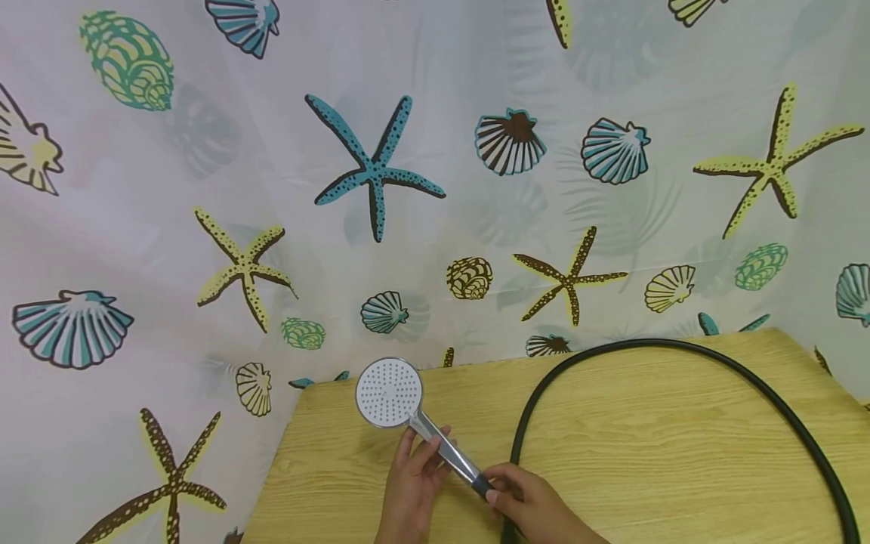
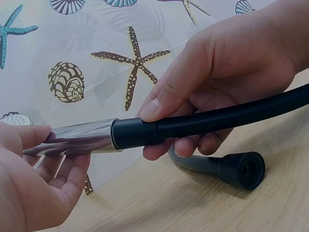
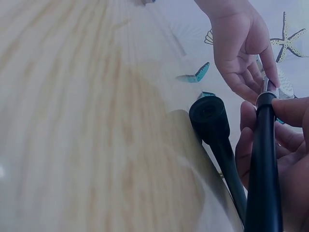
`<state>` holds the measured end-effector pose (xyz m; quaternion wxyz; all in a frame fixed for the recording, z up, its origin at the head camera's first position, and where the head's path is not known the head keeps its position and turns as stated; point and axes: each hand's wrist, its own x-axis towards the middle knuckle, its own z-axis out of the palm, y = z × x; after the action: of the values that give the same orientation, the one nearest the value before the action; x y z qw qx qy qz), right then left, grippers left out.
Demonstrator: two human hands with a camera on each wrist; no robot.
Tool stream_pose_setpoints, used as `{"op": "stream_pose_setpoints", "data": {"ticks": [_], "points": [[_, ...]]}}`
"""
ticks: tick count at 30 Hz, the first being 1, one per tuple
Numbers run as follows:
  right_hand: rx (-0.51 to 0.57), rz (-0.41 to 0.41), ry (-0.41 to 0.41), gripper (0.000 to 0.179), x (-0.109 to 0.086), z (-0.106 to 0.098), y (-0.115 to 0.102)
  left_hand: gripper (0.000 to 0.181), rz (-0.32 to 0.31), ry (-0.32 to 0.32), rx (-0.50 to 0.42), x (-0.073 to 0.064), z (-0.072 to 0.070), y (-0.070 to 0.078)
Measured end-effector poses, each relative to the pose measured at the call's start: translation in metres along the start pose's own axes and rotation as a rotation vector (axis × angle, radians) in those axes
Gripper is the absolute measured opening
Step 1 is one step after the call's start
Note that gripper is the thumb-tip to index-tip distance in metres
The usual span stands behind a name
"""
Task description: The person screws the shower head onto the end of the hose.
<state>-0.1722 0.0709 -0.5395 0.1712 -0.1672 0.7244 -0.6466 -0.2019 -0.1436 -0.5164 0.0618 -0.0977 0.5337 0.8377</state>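
Observation:
A chrome shower head with a round white spray face is held above the table, tilted with its face up. My left hand grips its silver handle between thumb and fingers. At the handle's lower end, my right hand pinches the black end fitting of a hose, thumb on top and fingers beneath. In the left wrist view the fitting sits right against the handle's rim, in line with it. The hose's other flared end lies on the table below the right hand.
The black hose arcs widely over the right half of the wooden table. Behind the table's back edge hangs a white curtain printed with shells and starfish; it also runs along the left and right sides.

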Motion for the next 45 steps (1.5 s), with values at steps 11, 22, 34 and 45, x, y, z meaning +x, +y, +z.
{"op": "stream_pose_setpoints", "data": {"ticks": [11, 22, 34, 45], "points": [[0.077, -0.007, -0.015, 0.036, -0.0004, -0.0016, 0.0008, 0.068, 0.023, -0.049, 0.013, 0.001, -0.001, -0.0014], [0.196, -0.007, -0.036, 0.036, 0.001, -0.0012, -0.0001, 0.068, 0.025, -0.074, -0.007, 0.0, 0.0003, 0.0003], [0.231, -0.006, -0.059, 0.038, 0.0, -0.0022, 0.0005, 0.069, 0.013, -0.103, -0.058, 0.0005, -0.0015, 0.0009], [0.051, 0.01, 0.018, 0.036, 0.0018, 0.0013, -0.0004, 0.07, 0.032, -0.083, -0.034, 0.0002, -0.0008, -0.0007]]}}
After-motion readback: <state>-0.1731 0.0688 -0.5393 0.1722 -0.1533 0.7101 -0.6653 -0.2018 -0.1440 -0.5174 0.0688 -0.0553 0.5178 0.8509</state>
